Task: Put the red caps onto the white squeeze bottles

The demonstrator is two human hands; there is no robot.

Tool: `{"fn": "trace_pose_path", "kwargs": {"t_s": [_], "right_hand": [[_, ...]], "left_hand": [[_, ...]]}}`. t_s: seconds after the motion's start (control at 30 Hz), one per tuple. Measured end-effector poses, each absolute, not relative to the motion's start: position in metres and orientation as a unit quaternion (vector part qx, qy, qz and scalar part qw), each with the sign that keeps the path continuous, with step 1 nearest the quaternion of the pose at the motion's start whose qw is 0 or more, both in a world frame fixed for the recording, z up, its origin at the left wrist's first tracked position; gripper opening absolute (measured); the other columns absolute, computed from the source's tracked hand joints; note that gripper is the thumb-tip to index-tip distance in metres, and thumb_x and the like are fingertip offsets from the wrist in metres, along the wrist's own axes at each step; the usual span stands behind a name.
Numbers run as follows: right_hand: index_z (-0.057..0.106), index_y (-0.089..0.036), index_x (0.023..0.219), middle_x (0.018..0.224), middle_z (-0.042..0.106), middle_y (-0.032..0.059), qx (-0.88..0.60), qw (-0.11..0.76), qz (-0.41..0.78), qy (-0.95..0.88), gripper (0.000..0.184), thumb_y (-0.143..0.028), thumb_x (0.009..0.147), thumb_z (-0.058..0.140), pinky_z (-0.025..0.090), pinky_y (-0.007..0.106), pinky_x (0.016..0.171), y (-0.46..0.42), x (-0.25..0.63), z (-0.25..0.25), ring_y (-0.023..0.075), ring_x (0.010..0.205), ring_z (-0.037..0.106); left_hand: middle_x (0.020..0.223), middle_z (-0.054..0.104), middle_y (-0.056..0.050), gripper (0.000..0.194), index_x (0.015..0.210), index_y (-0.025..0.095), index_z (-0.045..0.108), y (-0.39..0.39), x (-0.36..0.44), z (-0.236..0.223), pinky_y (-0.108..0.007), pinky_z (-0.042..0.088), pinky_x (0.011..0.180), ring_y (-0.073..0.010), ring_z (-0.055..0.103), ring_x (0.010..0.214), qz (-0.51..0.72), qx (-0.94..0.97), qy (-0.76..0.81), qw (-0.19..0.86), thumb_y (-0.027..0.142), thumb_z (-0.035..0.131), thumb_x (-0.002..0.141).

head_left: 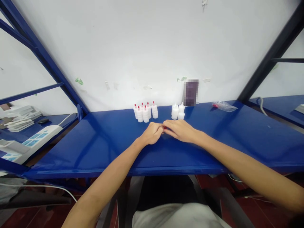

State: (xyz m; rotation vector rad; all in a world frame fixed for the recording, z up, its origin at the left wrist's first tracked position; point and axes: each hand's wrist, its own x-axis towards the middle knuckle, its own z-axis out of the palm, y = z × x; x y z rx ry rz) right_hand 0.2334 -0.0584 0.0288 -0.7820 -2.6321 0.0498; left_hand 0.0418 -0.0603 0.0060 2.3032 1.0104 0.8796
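Note:
Both hands meet over the middle of the blue table (114, 139). My left hand (152, 133) is closed, its thumb and fingers pinched toward the right. From the other side my right hand (180, 130) is closed too, fingertips touching the left ones. Between them shows a small red cap (164, 127), mostly hidden by the fingers. Behind the left hand stand several white squeeze bottles with red-tipped nozzles (145, 115). Past the right hand is a smaller group of white bottles (175, 112), with no red on their tips; one is shorter, its top not clear.
A clear plastic bag (225, 106) with something red in it lies at the back right. A dark blurred-out panel (191, 92) leans against the white wall. Blue frame posts (47, 60) rise at the sides. On the left are a white power strip (39, 139) and stacked white pieces (20, 122).

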Motion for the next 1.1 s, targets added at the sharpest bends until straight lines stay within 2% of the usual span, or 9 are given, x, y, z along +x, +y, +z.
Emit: {"fn": "trace_pose_path", "kwargs": {"t_s": [0.17,0.27,0.43,0.53,0.63,0.73,0.87,0.97,1.1], "right_hand": [[0.053,-0.018,0.087,0.081,0.064,0.0069,-0.283,0.142,-0.057,-0.947,0.032,-0.037,0.103,0.032,0.025,0.029,0.056,-0.059,0.232,0.032,0.0177,0.064,0.054],[0.054,-0.018,0.086,0.080,0.064,0.0072,-0.287,0.142,-0.043,-0.946,0.034,-0.036,0.103,0.031,0.025,0.030,0.056,-0.061,0.229,0.032,0.0176,0.062,0.053],[0.047,-0.021,0.075,0.069,0.057,0.0023,-0.280,0.214,0.113,-0.929,0.040,-0.037,0.103,0.023,0.034,0.029,0.061,-0.056,0.236,0.033,0.0154,0.060,0.050],[0.041,-0.022,0.071,0.067,0.051,0.0001,-0.318,0.256,0.154,-0.900,0.040,-0.042,0.102,0.025,0.035,0.028,0.062,-0.044,0.256,0.039,0.0147,0.060,0.048],[0.045,-0.021,0.077,0.071,0.055,0.0007,-0.374,0.225,0.132,-0.890,0.034,-0.043,0.100,0.034,0.035,0.029,0.063,-0.027,0.280,0.043,0.0154,0.064,0.050],[0.052,-0.020,0.082,0.071,0.060,0.0015,-0.405,0.156,0.133,-0.891,0.028,-0.043,0.095,0.044,0.037,0.029,0.063,-0.009,0.298,0.037,0.0159,0.063,0.052],[0.065,-0.019,0.086,0.081,0.069,0.0040,-0.410,0.089,0.164,-0.893,0.022,-0.040,0.086,0.057,0.042,0.029,0.068,0.007,0.307,0.028,0.0182,0.073,0.061],[0.070,-0.019,0.085,0.083,0.071,0.0040,-0.420,0.087,0.198,-0.881,0.019,-0.036,0.080,0.062,0.044,0.029,0.069,0.008,0.307,0.028,0.0191,0.075,0.063],[0.072,-0.018,0.089,0.080,0.072,0.0038,-0.432,0.091,0.264,-0.858,0.023,-0.035,0.076,0.063,0.045,0.029,0.060,0.003,0.306,0.032,0.0162,0.061,0.060]], "left_hand": [[0.055,0.055,-0.002,0.035,0.059,0.015,0.052,-0.059,0.043,0.004,-0.024,0.041,0.056,-0.0115,0.051,0.054,0.319,0.804,0.361,0.349,0.024,0.031,0.085],[0.052,0.053,-0.002,0.038,0.056,0.015,0.051,-0.059,0.044,0.004,-0.023,0.040,0.054,-0.0111,0.050,0.052,0.328,0.794,0.364,0.360,0.025,0.030,0.086],[0.052,0.052,-0.001,0.054,0.055,0.015,0.052,-0.055,0.031,0.008,-0.024,0.039,0.058,-0.0103,0.048,0.051,0.387,0.803,0.372,0.260,0.038,0.025,0.097],[0.053,0.052,-0.001,0.059,0.058,0.015,0.054,-0.051,0.018,0.008,-0.025,0.037,0.058,-0.0106,0.048,0.052,0.445,0.780,0.397,0.189,0.044,0.023,0.099],[0.056,0.056,-0.001,0.055,0.060,0.015,0.056,-0.049,0.013,0.005,-0.025,0.038,0.061,-0.0112,0.050,0.054,0.400,0.811,0.399,0.147,0.039,0.025,0.099],[0.060,0.059,-0.002,0.052,0.062,0.015,0.057,-0.049,0.017,0.005,-0.025,0.039,0.064,-0.0119,0.053,0.058,0.346,0.840,0.397,0.133,0.034,0.026,0.099],[0.062,0.061,-0.002,0.051,0.064,0.015,0.058,-0.050,0.021,0.006,-0.025,0.039,0.064,-0.0124,0.054,0.059,0.339,0.843,0.401,0.120,0.033,0.026,0.099],[0.062,0.061,-0.002,0.050,0.063,0.016,0.058,-0.048,0.018,0.006,-0.025,0.039,0.064,-0.0123,0.054,0.059,0.339,0.843,0.401,0.117,0.032,0.027,0.099],[0.063,0.061,-0.002,0.050,0.064,0.016,0.058,-0.048,0.017,0.006,-0.026,0.039,0.064,-0.0129,0.054,0.060,0.326,0.846,0.406,0.116,0.033,0.027,0.099]]}}
